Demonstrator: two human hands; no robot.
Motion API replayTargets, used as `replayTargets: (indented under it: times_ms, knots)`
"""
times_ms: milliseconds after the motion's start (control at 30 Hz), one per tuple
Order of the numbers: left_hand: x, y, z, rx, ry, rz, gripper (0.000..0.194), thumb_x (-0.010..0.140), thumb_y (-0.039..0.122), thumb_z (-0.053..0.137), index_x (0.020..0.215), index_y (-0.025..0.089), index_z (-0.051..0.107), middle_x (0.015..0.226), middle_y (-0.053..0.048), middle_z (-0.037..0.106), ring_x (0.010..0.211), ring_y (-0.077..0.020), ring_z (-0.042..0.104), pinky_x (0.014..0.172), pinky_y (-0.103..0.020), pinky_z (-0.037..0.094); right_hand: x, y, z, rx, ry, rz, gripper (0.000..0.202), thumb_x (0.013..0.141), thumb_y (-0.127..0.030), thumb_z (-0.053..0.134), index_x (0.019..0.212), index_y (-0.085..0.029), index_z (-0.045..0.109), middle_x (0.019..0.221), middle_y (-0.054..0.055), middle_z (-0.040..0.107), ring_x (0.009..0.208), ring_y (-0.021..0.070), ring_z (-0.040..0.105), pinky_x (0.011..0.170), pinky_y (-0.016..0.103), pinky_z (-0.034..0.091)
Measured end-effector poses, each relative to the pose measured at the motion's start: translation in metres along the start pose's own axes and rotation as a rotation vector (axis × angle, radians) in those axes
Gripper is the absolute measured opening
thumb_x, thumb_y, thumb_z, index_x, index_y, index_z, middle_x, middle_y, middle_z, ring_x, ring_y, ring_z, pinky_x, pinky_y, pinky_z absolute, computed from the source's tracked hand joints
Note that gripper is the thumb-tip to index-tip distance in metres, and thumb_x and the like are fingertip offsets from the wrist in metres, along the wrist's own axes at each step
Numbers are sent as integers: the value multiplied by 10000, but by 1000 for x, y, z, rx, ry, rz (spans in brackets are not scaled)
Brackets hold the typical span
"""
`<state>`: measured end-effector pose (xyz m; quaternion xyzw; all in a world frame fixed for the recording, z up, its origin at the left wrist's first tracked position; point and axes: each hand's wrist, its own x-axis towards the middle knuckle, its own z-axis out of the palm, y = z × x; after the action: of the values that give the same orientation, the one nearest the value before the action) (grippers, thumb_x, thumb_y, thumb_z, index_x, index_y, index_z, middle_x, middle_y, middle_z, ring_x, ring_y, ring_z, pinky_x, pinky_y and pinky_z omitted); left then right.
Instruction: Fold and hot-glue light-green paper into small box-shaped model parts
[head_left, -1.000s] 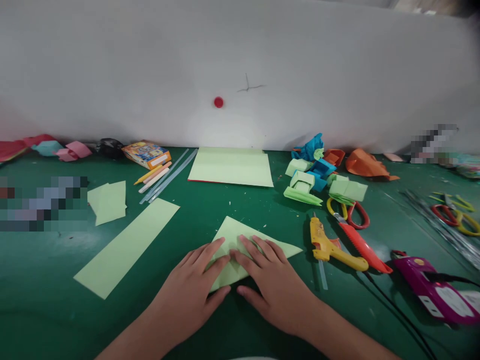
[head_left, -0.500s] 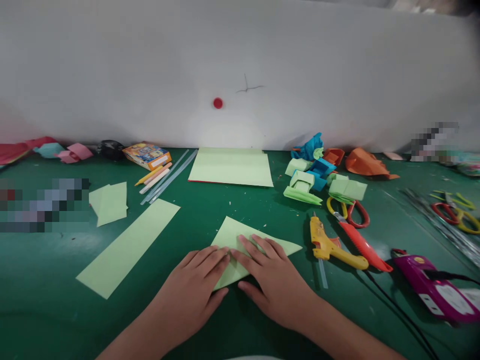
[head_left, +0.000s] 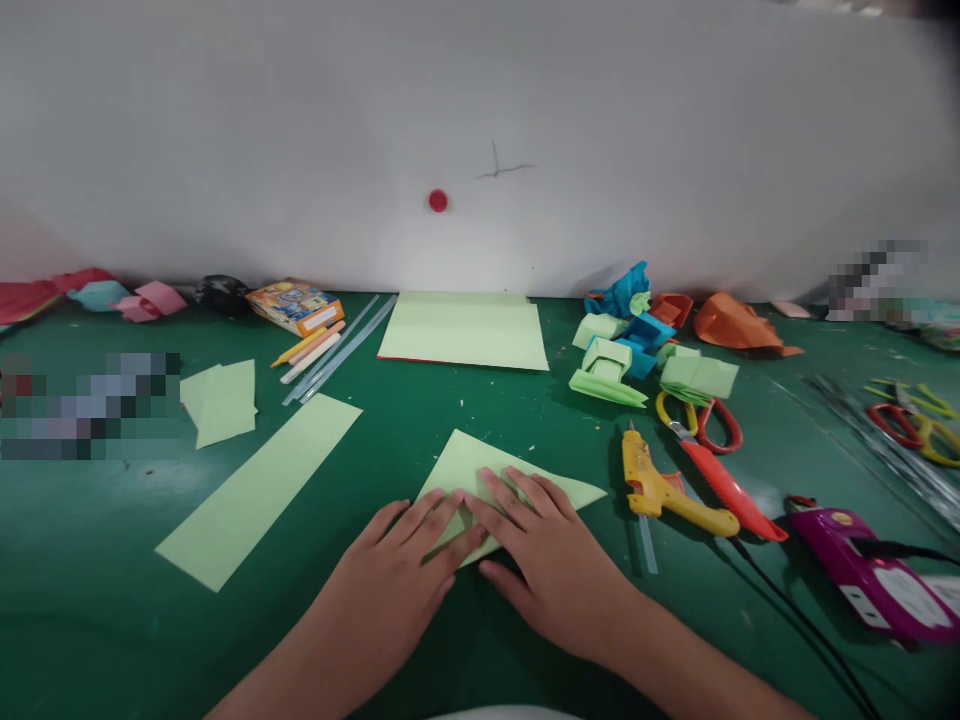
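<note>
A folded light green paper point(head_left: 461, 462) lies on the green table, one corner pointing away and another to the right. My left hand point(head_left: 401, 560) rests on its lower left part, fingers extended and slightly spread. Flat on its right half is my right hand point(head_left: 544, 555), fingers spread, with the thumb below the lower edge. The fingertips of both hands meet near the paper's middle. Part of the lower edge is hidden under the hands. To the left lies a long green paper strip point(head_left: 259, 490).
A stack of green sheets point(head_left: 463, 332) lies by the wall. Smaller green pieces point(head_left: 225, 400) are at left. At right are folded paper shapes point(head_left: 607, 360), a yellow glue gun point(head_left: 652, 487), red-handled scissors point(head_left: 724, 485) and a magenta device point(head_left: 874, 580) with a cable.
My left hand has shifted slightly, its index finger and thumb moving right along the paper's lower edge. The right hand stays on the paper. The view has moved slightly.
</note>
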<state>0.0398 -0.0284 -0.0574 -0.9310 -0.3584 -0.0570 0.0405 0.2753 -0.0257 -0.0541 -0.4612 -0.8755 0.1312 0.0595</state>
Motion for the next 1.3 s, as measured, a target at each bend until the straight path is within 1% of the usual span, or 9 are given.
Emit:
replayTargets:
  times_ms: [200, 267, 400, 567, 667, 767, 933, 1133, 1300]
  knots:
    - [2, 2, -4, -14, -13, -27, 601, 1002, 139, 439, 1559, 360, 390, 1542, -22, 540, 1404, -258, 507, 1112, -436, 390, 0, 2, -1, 0, -9, -22, 641, 1009, -360, 525, 1613, -265, 329, 1692, 51, 289, 1538, 332, 283, 1235, 574, 279]
    - [0, 2, -3, -12, -13, -20, 605, 1001, 161, 457, 1567, 358, 377, 1567, -9, 514, 1418, -258, 489, 1127, -434, 378, 0, 2, -2, 1, -16, -24, 637, 1015, -362, 517, 1614, -257, 328, 1693, 60, 284, 1539, 334, 283, 1236, 576, 277]
    - [-6, 1, 0, -25, -11, 10, 633, 1004, 326, 524, 1601, 336, 315, 1644, 1, 404, 1482, -275, 405, 1186, -449, 325, -1, 2, -1, 6, -15, -25, 628, 1029, -382, 493, 1619, -262, 315, 1697, 64, 269, 1546, 345, 266, 1240, 588, 262]
    - [-12, -2, 0, -66, -3, 30, 704, 998, 535, 520, 1619, 301, 283, 1643, -35, 406, 1514, -288, 358, 1222, -456, 301, -2, 5, 3, 20, -21, -35, 626, 1036, -405, 474, 1623, -271, 301, 1709, 47, 225, 1563, 330, 226, 1253, 582, 244]
    - [-15, -5, -1, -66, -17, 68, 760, 965, 615, 537, 1617, 321, 281, 1659, -49, 373, 1518, -317, 350, 1213, -498, 310, -2, 6, 3, 16, -18, -31, 618, 1035, -401, 476, 1618, -271, 316, 1707, 37, 232, 1564, 319, 228, 1258, 573, 243]
    - [-21, -7, -3, -68, -14, 72, 712, 974, 571, 553, 1606, 371, 292, 1659, -22, 374, 1504, -299, 383, 1215, -490, 317, -2, 6, 4, 11, 5, -32, 595, 1035, -394, 481, 1603, -273, 353, 1702, 37, 245, 1559, 314, 245, 1253, 565, 262]
    - [-38, -8, -10, 24, 27, -8, 532, 1011, 456, 531, 1531, 464, 417, 1604, 38, 465, 1447, -291, 470, 1181, -483, 364, -3, 6, 4, -15, 19, -39, 595, 1036, -395, 477, 1601, -249, 360, 1699, 46, 252, 1556, 325, 247, 1252, 569, 260]
    - [-78, -19, -21, 179, 68, -40, 491, 990, 434, 549, 1478, 463, 504, 1566, 67, 511, 1429, -303, 492, 1114, -465, 421, -3, 6, 1, -23, -25, -24, 605, 1046, -429, 454, 1617, -273, 323, 1710, 24, 215, 1563, 325, 229, 1249, 574, 262]
    - [-104, -26, -17, 87, 74, -138, 403, 988, 430, 554, 1386, 472, 605, 1562, 85, 512, 1468, -292, 448, 1139, -456, 430, -4, 6, 2, -18, -10, -25, 606, 1040, -418, 472, 1614, -288, 329, 1708, 23, 218, 1559, 324, 243, 1243, 574, 278]
